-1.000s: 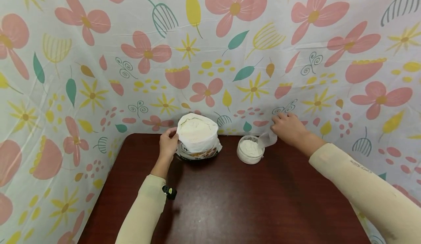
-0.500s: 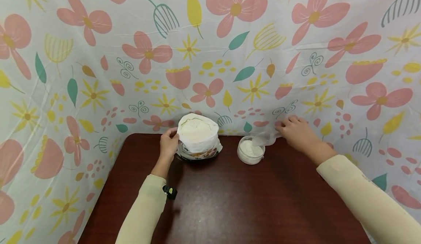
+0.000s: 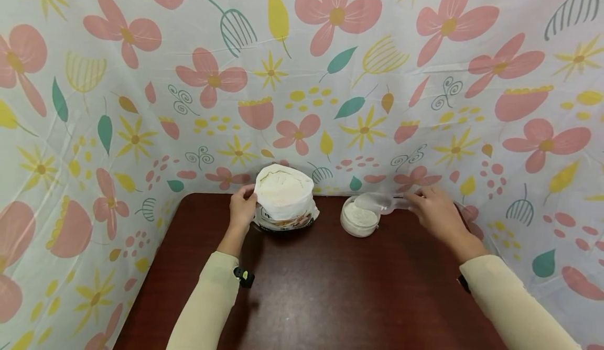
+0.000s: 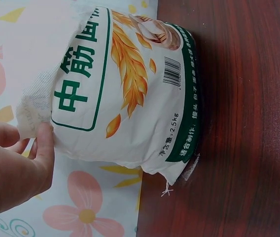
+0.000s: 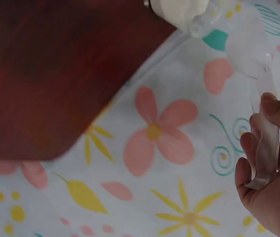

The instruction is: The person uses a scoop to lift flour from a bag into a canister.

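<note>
A white cloth bag of flour [image 3: 283, 209] stands open-topped at the back of the table, filled with pale flour. My left hand [image 3: 241, 212] pinches the bag's rolled rim between thumb and fingers; in the left wrist view, the bag's green lettering and wheat print [image 4: 130, 74] show. To the right sits a clear round container [image 3: 358, 228] with white flour inside. Over its right side tilts a clear plastic scoop [image 3: 377, 202]. My right hand [image 3: 439, 216] grips the scoop by its handle [image 5: 268, 138], fingers curled round it in the right wrist view.
The dark red-brown table [image 3: 306, 287] ends close behind the bag and container. A flower-printed curtain [image 3: 302, 88] hangs at the back and sides. Some white powder [image 4: 192, 168] lies beside the bag's base.
My right hand has moved right and down, and the scoop has gone from steeply tipped into the container to nearly level above it. My left hand stays on the bag's rim.
</note>
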Motion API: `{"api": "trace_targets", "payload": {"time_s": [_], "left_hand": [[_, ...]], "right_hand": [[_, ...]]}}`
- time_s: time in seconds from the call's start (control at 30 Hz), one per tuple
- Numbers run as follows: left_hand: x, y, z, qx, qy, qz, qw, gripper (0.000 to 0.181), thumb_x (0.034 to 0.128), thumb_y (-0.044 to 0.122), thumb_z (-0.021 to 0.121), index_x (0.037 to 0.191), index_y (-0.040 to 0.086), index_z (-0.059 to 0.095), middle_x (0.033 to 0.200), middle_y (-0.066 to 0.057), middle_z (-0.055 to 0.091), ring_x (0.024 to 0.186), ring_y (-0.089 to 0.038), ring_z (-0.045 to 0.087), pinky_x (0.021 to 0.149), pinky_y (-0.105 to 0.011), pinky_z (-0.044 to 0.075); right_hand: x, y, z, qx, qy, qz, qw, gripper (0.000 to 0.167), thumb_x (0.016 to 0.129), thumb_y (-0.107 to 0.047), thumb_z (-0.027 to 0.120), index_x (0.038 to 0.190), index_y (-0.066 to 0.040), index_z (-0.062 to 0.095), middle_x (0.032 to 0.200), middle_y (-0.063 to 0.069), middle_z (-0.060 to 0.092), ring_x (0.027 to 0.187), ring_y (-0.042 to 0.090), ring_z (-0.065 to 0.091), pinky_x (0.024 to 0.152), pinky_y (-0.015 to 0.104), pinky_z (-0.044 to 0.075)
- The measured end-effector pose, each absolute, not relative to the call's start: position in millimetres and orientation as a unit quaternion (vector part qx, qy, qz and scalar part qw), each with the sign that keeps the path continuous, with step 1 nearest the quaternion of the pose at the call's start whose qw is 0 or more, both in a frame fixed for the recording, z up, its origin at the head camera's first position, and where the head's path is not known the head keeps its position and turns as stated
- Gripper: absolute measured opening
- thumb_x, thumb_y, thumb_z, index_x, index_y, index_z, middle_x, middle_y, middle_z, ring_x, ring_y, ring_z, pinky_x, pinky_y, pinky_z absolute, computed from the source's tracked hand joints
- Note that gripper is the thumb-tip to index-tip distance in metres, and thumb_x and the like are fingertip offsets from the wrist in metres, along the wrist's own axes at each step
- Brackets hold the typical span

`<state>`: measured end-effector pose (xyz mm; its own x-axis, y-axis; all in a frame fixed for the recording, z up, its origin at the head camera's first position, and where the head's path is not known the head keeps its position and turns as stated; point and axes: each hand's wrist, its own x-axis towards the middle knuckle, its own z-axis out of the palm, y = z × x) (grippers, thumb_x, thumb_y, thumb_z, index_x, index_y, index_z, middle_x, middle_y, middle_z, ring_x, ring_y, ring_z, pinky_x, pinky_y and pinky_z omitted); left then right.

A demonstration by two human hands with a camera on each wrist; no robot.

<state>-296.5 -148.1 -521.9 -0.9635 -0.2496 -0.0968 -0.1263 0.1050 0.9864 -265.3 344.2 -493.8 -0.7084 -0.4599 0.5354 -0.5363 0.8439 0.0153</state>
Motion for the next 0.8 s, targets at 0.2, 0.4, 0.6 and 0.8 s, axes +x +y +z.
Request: {"api": "trace_targets", "payload": {"time_s": [0.2,0.4,0.6,0.8], "left_hand": [[-296,-148,-521,0.127,-0.744,-0.654,0.050,0.033,0.1066,0.008,0.053,0.138,0.005,0.064,0.120,-0.019,0.062,0.084,-0.017,0.066,0.071,-0.021,0.057],[-296,-148,-521,0.126,-0.742,-0.657,0.049,0.034,0.1068,0.007,0.052,0.139,0.004,0.063,0.122,-0.020,0.062,0.086,-0.017,0.066,0.072,-0.020,0.058],[-296,-147,-520,0.126,-0.742,-0.657,0.047,0.033,0.1065,0.007,0.053,0.137,0.005,0.064,0.122,-0.021,0.062,0.086,-0.017,0.067,0.072,-0.021,0.058],[-297,-147,-521,0.126,-0.737,-0.662,0.049,0.033,0.1063,0.006,0.053,0.137,0.004,0.064,0.123,-0.021,0.062,0.088,-0.018,0.066,0.072,-0.019,0.058]], "right_hand": [[-251,342,-515,0.201,-0.940,0.118,0.247,0.034,0.084,-0.005,0.083,0.116,-0.009,0.077,0.101,0.013,0.067,0.086,0.037,0.060,0.062,0.053,0.049],[-241,339,-536,0.168,-0.934,0.176,0.262,0.035,0.084,-0.001,0.082,0.118,-0.006,0.076,0.104,0.017,0.066,0.089,0.039,0.056,0.070,0.056,0.047],[-235,333,-553,0.149,-0.917,0.230,0.290,0.037,0.084,0.004,0.081,0.120,-0.003,0.075,0.104,0.017,0.065,0.092,0.037,0.054,0.076,0.052,0.044],[-231,327,-556,0.139,-0.910,0.253,0.299,0.038,0.084,0.004,0.081,0.121,-0.003,0.075,0.107,0.017,0.064,0.094,0.035,0.053,0.077,0.042,0.039]]}}
